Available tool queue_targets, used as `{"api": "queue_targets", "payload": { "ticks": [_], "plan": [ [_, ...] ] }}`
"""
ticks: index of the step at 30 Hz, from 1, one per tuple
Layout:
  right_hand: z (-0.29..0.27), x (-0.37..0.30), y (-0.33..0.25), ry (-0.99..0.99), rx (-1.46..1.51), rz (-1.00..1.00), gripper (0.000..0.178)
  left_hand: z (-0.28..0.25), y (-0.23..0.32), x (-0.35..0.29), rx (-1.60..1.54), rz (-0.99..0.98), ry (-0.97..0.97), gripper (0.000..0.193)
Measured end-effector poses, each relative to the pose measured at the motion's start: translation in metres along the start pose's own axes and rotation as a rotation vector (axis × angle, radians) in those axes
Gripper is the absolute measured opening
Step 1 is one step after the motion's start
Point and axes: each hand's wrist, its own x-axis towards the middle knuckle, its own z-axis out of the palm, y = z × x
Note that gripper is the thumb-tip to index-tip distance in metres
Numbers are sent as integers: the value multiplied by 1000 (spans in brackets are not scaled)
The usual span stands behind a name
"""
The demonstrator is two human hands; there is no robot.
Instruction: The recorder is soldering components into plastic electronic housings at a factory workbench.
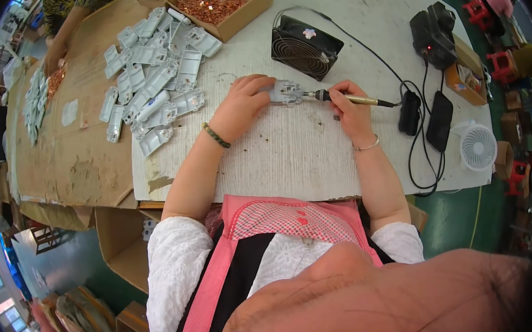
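My left hand (245,106), with a dark beaded bracelet on its wrist, grips the left end of a light grey plastic housing (286,91) against the tabletop. In my right hand (353,110), closed like around a pen, is a soldering iron (365,99) with a tan-gold handle and a black cord. Its front end points left and meets the right end of the housing; the exact contact is too small to make out. Left of my left hand lies a loose heap of similar grey housings (158,80), several showing their hollow side.
Behind the work is a black fan (303,47); copper-coloured small parts fill a cardboard box (248,12). Black adapters (439,121), cables, a black device (433,35) and a small white fan (477,147) stand right. Another person's arm (61,42) reaches in at far left.
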Motion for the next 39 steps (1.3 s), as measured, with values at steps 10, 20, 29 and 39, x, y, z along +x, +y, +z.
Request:
{"api": "queue_targets", "payload": {
  "ticks": [10, 20, 29, 39],
  "plan": [
    [-1, 0, -3, 11, 354, -7, 8, -36, -61, 14, 388, -455, 45, 28],
    [-3, 1, -1, 4, 377, -14, 8, -40, -48, 16, 496, -632, -74, 34],
    [-2, 2, -2, 18, 345, -27, 7, -32, -21, -10, 319, -590, 15, 45],
    [-4, 2, -1, 16, 381, -28, 10, -43, -3, -18, 568, -620, -79, 21]
  ]
}}
